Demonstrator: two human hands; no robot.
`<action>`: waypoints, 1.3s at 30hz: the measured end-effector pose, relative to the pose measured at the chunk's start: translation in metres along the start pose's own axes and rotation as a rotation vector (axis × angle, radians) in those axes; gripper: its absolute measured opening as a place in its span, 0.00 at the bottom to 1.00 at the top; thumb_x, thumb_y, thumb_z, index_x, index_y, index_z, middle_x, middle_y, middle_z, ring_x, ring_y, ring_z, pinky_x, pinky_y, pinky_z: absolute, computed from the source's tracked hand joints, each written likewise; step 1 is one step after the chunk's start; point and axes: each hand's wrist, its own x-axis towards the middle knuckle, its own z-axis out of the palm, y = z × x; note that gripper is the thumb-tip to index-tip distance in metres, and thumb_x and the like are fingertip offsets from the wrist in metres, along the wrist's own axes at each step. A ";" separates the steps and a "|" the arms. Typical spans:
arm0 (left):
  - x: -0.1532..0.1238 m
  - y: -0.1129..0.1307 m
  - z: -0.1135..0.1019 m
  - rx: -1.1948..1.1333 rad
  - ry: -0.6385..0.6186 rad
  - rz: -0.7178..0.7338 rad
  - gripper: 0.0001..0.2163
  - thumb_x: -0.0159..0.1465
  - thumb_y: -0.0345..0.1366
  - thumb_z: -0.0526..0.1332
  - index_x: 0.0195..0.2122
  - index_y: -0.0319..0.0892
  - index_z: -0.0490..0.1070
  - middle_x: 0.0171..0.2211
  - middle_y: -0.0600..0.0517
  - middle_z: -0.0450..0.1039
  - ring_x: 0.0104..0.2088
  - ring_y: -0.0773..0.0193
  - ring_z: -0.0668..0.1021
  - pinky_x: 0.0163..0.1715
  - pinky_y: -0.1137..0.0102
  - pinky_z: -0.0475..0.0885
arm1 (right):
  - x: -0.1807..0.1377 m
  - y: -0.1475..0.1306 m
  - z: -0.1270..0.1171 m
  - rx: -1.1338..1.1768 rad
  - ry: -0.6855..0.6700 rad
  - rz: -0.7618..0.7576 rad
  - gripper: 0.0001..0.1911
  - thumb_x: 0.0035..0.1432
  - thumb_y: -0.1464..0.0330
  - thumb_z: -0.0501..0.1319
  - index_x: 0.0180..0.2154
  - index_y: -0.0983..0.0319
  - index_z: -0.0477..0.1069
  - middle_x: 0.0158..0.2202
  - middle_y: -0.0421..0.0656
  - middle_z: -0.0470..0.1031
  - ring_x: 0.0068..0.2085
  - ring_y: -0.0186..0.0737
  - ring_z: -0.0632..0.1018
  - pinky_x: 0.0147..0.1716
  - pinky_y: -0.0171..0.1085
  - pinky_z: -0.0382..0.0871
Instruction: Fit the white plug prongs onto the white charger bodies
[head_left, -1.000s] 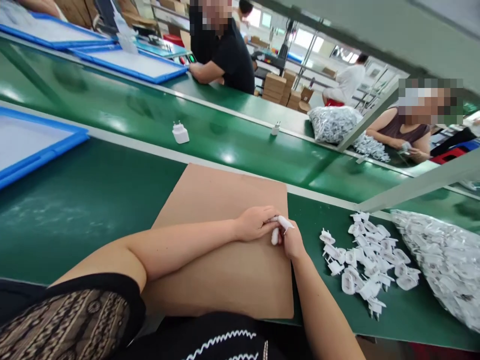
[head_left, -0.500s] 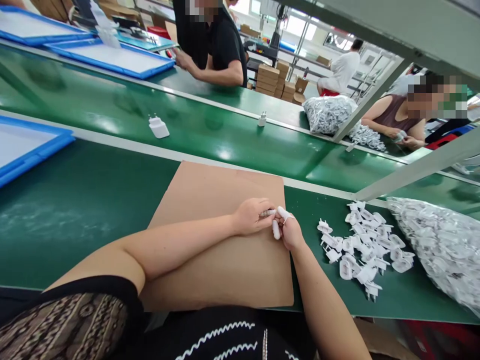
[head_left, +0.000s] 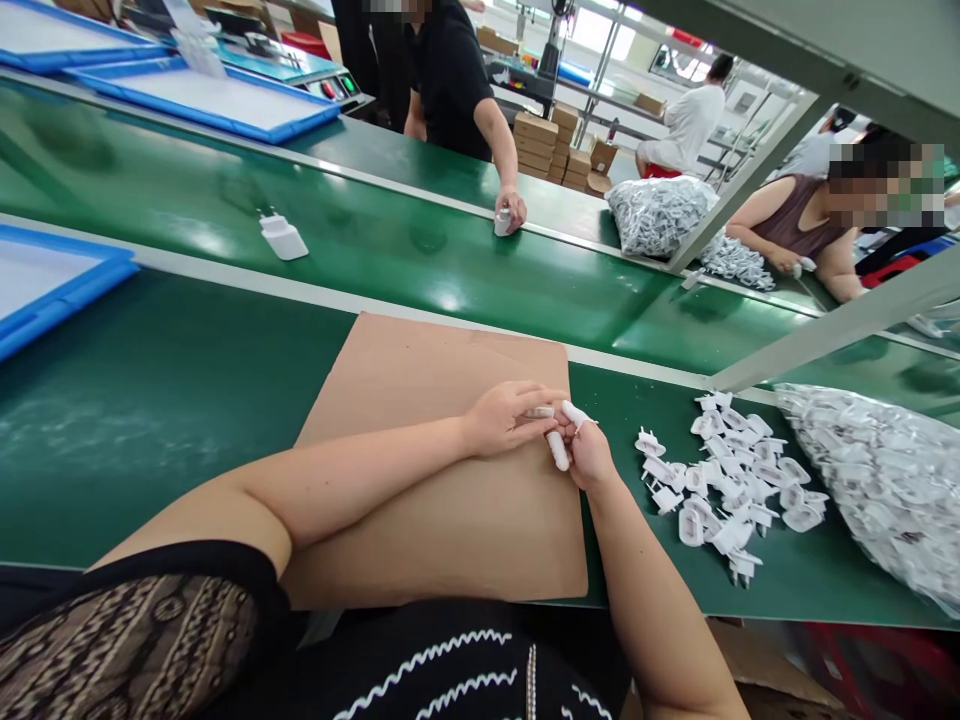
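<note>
hands: left hand [head_left: 504, 418], right hand [head_left: 590, 457] curled, fingertips touching | grasp unclear, perhaps white finger cot [head_left: 556, 452] | over cardboard sheet [head_left: 420, 390] | plug parts [head_left: 724, 490] right of sheet

Left hand [head_left: 504, 415] against right hand [head_left: 592, 458] over cardboard sheet [head_left: 420, 380], plug parts [head_left: 720, 485] alongside.

You are sitting at a factory assembly line. The long green conveyor belt [head_left: 420, 250] runs across in front of you, and a white charger [head_left: 283, 238] lies on it. On your side of the belt are a cardboard sheet [head_left: 420, 400], a heap of white plug parts [head_left: 720, 485] and a clear bag [head_left: 877, 490] stuffed with more. Beyond the belt, other people work beside blue-framed trays [head_left: 202, 100], and stacked cartons [head_left: 559, 150] stand behind them.
</note>
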 end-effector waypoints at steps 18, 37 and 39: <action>0.001 0.000 -0.004 0.154 0.268 -0.060 0.14 0.70 0.40 0.59 0.54 0.42 0.71 0.50 0.43 0.77 0.53 0.53 0.77 0.57 0.55 0.72 | -0.006 -0.017 -0.010 0.358 -0.033 0.049 0.25 0.70 0.55 0.51 0.55 0.64 0.73 0.28 0.45 0.81 0.17 0.31 0.57 0.19 0.33 0.49; -0.006 0.008 -0.003 0.294 -0.087 0.119 0.12 0.76 0.38 0.56 0.50 0.48 0.80 0.43 0.51 0.83 0.47 0.58 0.80 0.52 0.61 0.66 | -0.017 -0.027 -0.010 0.398 -0.153 0.283 0.30 0.75 0.48 0.40 0.54 0.60 0.69 0.30 0.38 0.77 0.13 0.28 0.59 0.13 0.30 0.52; -0.008 0.005 -0.006 0.409 -0.119 0.195 0.11 0.76 0.39 0.57 0.50 0.50 0.79 0.45 0.53 0.84 0.48 0.57 0.81 0.53 0.61 0.64 | -0.016 -0.027 -0.015 0.381 -0.175 0.315 0.30 0.75 0.48 0.41 0.51 0.61 0.70 0.25 0.36 0.73 0.13 0.28 0.58 0.14 0.29 0.51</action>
